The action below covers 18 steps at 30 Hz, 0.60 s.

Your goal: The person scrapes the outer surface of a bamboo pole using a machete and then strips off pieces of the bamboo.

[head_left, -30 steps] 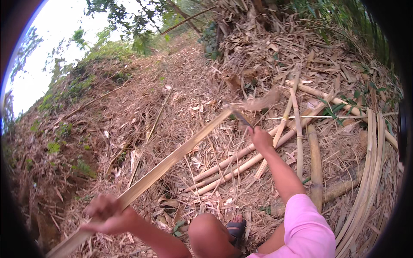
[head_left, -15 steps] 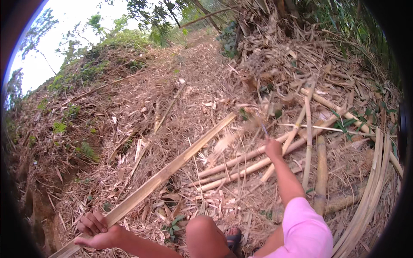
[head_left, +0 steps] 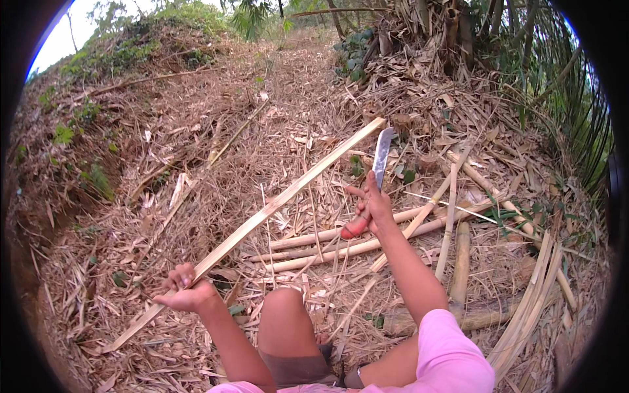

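I have a long, flat strip of wood (head_left: 282, 202) in my left hand (head_left: 187, 293). My fingers are curled around it near its low end, and a bit of it pokes out past my hand toward the ground (head_left: 275, 118). The strip goes up on a slant, away from me and to the right. It is pale and straight, and its far end is up near the tip of my knife (head_left: 382, 152).

My right hand (head_left: 375, 206) has hold of the knife. One finger points up along it, and some of the others look loose. The shiny blade points up and away from me, and its tip bends a little. The red end of the handle (head_left: 356, 227) sticks out under my hand. The blade is just beside the strip, on its right.

Past my right hand, pale poles (head_left: 327, 255) lie on the ground, and some cross over each other. A fat log (head_left: 488, 316) lies near my pink sleeve (head_left: 452, 347). More long, thin strips (head_left: 527, 308) lie over on my right. My bare knee (head_left: 285, 314) is bent up between my arms. Dry leaves and bits are all over the ground.
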Motion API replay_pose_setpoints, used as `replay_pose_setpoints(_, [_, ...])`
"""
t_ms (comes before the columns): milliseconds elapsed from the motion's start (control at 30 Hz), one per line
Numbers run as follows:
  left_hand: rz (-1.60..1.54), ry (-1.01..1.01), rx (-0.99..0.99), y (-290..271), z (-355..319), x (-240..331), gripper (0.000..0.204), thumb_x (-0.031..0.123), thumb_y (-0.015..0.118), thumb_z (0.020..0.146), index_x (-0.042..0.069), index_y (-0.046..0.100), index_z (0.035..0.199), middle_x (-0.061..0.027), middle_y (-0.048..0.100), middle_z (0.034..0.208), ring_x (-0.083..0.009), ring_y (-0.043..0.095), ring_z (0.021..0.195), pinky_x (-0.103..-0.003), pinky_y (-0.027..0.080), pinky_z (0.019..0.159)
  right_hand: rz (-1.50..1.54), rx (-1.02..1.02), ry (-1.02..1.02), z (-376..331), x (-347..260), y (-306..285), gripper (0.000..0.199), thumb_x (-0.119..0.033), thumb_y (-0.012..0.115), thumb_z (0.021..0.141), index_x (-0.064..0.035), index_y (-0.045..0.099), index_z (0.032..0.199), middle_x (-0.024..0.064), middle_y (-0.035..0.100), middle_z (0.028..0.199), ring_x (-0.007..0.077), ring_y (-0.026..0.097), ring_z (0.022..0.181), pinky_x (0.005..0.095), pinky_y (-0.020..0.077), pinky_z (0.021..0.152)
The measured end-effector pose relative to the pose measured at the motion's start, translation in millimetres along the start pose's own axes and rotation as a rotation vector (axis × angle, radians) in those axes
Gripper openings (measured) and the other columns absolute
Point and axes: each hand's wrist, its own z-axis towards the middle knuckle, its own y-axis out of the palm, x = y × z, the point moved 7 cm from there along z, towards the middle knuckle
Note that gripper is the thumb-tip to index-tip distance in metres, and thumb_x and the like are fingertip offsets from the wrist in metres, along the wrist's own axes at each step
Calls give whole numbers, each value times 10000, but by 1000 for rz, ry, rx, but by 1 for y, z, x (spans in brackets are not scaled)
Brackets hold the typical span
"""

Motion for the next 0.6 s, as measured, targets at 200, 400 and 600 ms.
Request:
replay_pose_setpoints(200, [56,-232,-92,-48,-10,-27,668,679,220,972,109,398,672,-32,373,569,-169,407,551,-307,380,528,161,37,-93,-6,-8,32,338,-295,707,899,-17,556,1019,67,671,808,39,461,495,186,463,483])
replay_pose_setpoints(400, [550,-721,-27,-117,-59,-24,661,649,297,976,50,565,898,-126,594,854,-304,600,893,-417,508,827,231,2,-78,-3,-17,38,147,-138,645,911,-22,561,945,34,607,742,26,441,478,184,440,443])
replay_pose_setpoints(600, [1542,40,-1393,-22,-124,52,289,206,717,855,13,594,1033,-186,584,1093,-318,566,1056,-430,459,927,162,-105,-123,-27,-21,79,171,-145,661,902,-25,567,979,137,686,853,44,450,475,193,426,432])
